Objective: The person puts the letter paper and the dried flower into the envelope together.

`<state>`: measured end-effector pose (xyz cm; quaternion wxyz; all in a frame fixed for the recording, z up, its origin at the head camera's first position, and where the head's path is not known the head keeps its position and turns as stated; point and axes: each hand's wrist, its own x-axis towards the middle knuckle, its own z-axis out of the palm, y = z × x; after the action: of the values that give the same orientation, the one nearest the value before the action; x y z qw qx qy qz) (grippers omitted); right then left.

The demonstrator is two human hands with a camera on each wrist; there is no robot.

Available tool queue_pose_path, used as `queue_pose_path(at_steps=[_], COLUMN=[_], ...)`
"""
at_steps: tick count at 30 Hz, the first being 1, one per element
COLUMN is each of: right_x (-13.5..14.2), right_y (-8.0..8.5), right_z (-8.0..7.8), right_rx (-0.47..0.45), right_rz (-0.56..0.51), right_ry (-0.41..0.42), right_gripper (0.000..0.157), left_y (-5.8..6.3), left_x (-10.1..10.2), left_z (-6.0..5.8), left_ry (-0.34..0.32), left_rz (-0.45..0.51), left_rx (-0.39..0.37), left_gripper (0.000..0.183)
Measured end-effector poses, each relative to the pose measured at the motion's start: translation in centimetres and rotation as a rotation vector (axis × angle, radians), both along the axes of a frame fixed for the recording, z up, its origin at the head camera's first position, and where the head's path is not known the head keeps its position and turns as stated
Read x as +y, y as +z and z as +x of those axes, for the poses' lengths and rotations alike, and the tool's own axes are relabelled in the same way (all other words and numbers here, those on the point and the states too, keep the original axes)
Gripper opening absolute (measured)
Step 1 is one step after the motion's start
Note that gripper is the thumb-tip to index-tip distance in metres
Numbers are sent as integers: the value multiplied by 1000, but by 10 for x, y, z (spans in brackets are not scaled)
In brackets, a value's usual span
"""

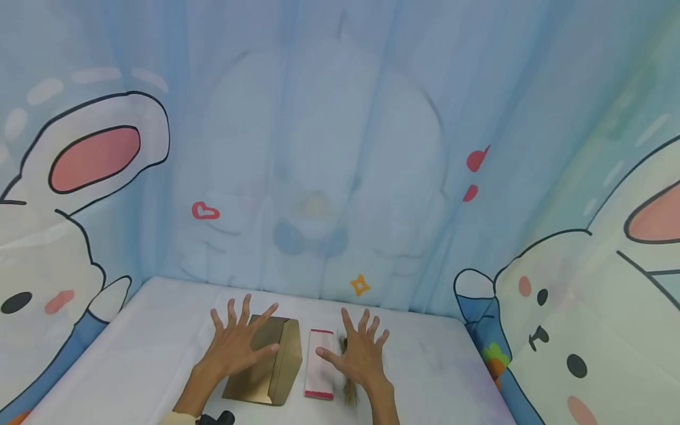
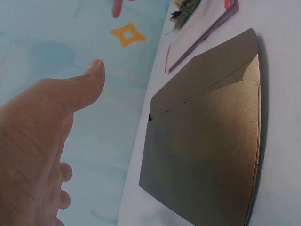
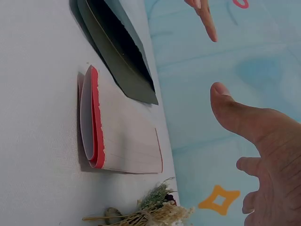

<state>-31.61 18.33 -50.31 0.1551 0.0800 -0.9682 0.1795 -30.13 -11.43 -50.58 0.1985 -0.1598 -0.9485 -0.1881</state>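
Observation:
My left hand (image 1: 234, 345) hovers with spread fingers over a gold-brown envelope (image 1: 260, 378), whose flap (image 2: 207, 70) stands unfolded along one side. In the left wrist view nothing touches that hand's thumb. Over on the right, my right hand (image 1: 362, 354) is held up with fingers apart and holds nothing. Between the hands lies a folded white paper (image 1: 320, 372) with red edges; the right wrist view shows its folded layers (image 3: 127, 136). A small bunch of dried flowers (image 3: 150, 209) lies beside the paper, partly hidden by my right hand in the head view.
A white-covered table (image 1: 425, 366) carries these things. Behind it hangs a light blue curtain (image 1: 319, 147) printed with cartoon rabbits, which also closes in the left and right sides. A black object (image 1: 218, 418) sits at my left wrist.

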Motion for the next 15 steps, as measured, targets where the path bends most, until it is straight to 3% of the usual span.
queue_pose_path(at_steps=[5, 10, 15], right_x=[-1, -8, -18], right_y=[-3, -5, -8], right_z=[0, 2, 0], right_rx=[2, 68, 176], right_rz=[5, -71, -128], right_ry=[-24, -62, -153], right_gripper=[104, 72, 38], left_y=[-2, -12, -25], left_x=[1, 4, 10], left_z=[1, 9, 19], left_ry=[-12, -69, -135], left_rz=[-6, 7, 54], left_rx=[-54, -143, -215], left_gripper=[80, 67, 52])
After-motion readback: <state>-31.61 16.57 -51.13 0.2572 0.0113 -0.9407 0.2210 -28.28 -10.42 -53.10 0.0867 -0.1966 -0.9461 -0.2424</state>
